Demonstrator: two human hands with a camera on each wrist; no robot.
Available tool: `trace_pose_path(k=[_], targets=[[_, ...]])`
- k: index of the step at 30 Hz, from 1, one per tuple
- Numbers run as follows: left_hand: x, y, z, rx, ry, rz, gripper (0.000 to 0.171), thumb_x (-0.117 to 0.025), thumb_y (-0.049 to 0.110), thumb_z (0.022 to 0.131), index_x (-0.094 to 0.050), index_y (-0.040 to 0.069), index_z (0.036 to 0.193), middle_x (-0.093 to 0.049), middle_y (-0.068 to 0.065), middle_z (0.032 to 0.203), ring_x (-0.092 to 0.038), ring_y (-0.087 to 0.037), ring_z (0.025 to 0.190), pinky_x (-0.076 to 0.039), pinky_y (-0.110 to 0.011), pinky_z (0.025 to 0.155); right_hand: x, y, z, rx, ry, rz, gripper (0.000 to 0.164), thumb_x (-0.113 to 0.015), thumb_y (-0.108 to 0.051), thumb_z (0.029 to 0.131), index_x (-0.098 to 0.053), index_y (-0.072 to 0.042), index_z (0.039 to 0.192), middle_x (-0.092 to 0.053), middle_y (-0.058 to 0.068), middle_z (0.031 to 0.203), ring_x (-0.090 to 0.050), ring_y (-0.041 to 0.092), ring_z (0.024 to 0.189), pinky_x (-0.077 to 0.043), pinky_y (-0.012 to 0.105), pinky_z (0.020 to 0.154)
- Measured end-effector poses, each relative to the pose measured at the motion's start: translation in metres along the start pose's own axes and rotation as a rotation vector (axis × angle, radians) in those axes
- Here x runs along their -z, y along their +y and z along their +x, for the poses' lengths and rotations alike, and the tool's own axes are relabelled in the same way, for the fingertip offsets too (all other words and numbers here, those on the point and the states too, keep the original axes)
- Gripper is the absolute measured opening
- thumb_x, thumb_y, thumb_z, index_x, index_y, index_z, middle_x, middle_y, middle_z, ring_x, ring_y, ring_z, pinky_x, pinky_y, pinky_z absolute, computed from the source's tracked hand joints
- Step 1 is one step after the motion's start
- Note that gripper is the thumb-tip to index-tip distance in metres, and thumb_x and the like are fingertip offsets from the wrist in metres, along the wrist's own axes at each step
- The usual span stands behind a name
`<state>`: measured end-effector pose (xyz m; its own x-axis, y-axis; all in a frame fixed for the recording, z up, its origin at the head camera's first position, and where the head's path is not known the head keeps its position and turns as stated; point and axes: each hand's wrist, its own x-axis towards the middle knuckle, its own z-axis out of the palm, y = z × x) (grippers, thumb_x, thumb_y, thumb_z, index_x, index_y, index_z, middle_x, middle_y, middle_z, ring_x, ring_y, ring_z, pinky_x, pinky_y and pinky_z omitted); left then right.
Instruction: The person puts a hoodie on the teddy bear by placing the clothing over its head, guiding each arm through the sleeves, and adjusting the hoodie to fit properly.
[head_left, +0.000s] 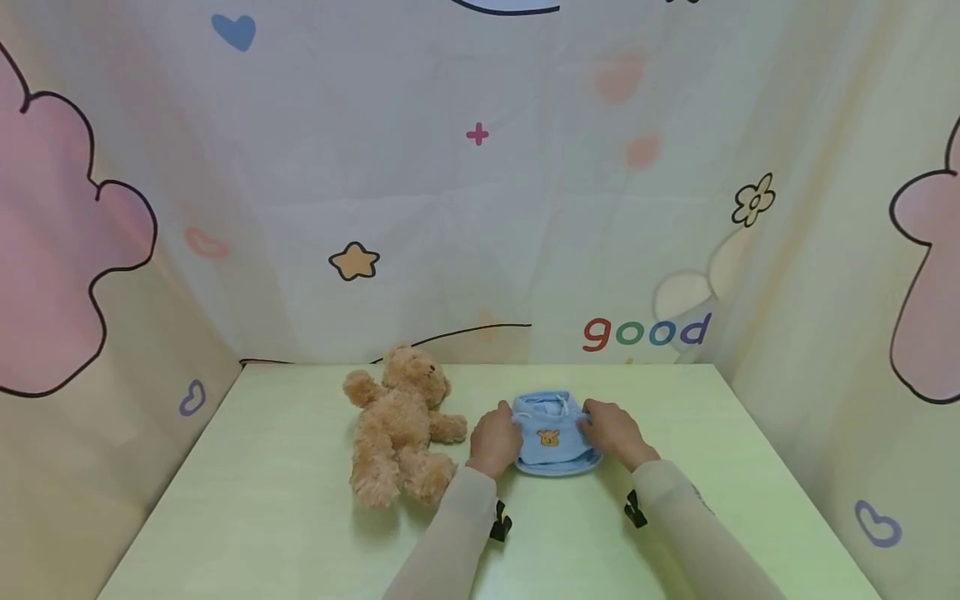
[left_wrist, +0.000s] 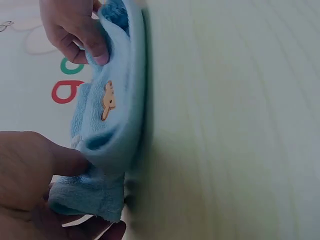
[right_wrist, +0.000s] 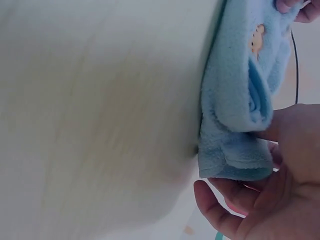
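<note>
A small light-blue toy hoodie (head_left: 555,457) lies on the table with an orange bear patch on its front and white drawstrings at its neck. My left hand (head_left: 495,440) grips its left side; in the left wrist view the thumb (left_wrist: 70,161) presses on the fabric beside a sleeve. On the opposite side, my right hand (head_left: 617,433) holds the hoodie, thumb on top and fingers under the sleeve in the right wrist view. Left of both hands a tan plush bear (head_left: 397,425) lies on its back, touched by neither.
The pale green-yellow tabletop (head_left: 270,517) carries the bear and hoodie. Behind it and at both sides hang printed curtains (head_left: 420,167) with hearts, a star and the word "good". The bear lies close to my left forearm (head_left: 450,537).
</note>
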<state>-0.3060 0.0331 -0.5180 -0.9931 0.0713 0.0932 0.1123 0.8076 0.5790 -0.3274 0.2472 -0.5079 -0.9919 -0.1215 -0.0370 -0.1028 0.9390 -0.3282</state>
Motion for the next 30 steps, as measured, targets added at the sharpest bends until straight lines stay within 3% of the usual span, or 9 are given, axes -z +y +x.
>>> trace_pose_path(k=[8,13,19,30], targets=[[0.013,0.021,-0.003,-0.029,0.087,-0.115,0.013,-0.056,0.013,0.099,-0.057,0.007,0.11,-0.063,-0.009,0.07,-0.052,-0.019,0.051,-0.037,-0.032,0.045,0.015,-0.003,-0.004,0.01,0.051,0.014,0.024,-0.058,-0.023,0.098,-0.058,-0.002,0.109,-0.065,0.011,0.088,-0.054,0.022,0.07,-0.044,0.034,0.061],[0.031,0.04,-0.007,-0.105,0.163,-0.093,0.012,-0.058,0.013,0.098,-0.058,0.008,0.109,-0.066,-0.008,0.074,-0.051,-0.015,0.05,-0.036,-0.029,0.044,0.031,-0.009,-0.008,0.045,0.123,0.034,0.021,-0.058,-0.021,0.098,-0.059,-0.002,0.107,-0.066,0.014,0.086,-0.055,0.023,0.067,-0.043,0.036,0.058],[0.063,0.059,-0.014,-0.199,0.251,-0.052,0.011,-0.061,0.012,0.096,-0.061,0.008,0.107,-0.07,-0.009,0.082,-0.059,-0.018,0.055,-0.039,-0.027,0.046,0.046,-0.018,-0.011,0.079,0.178,0.048,0.019,-0.058,-0.022,0.098,-0.059,-0.004,0.105,-0.067,0.015,0.084,-0.057,0.024,0.065,-0.043,0.036,0.056],[0.105,0.066,-0.029,-0.237,0.236,-0.064,0.017,-0.059,0.012,0.098,-0.061,0.006,0.114,-0.072,-0.011,0.093,-0.057,-0.013,0.054,-0.039,-0.022,0.046,0.064,-0.036,-0.019,0.139,0.267,0.092,0.019,-0.059,-0.024,0.098,-0.059,-0.006,0.104,-0.068,0.014,0.082,-0.057,0.022,0.062,-0.04,0.032,0.054]])
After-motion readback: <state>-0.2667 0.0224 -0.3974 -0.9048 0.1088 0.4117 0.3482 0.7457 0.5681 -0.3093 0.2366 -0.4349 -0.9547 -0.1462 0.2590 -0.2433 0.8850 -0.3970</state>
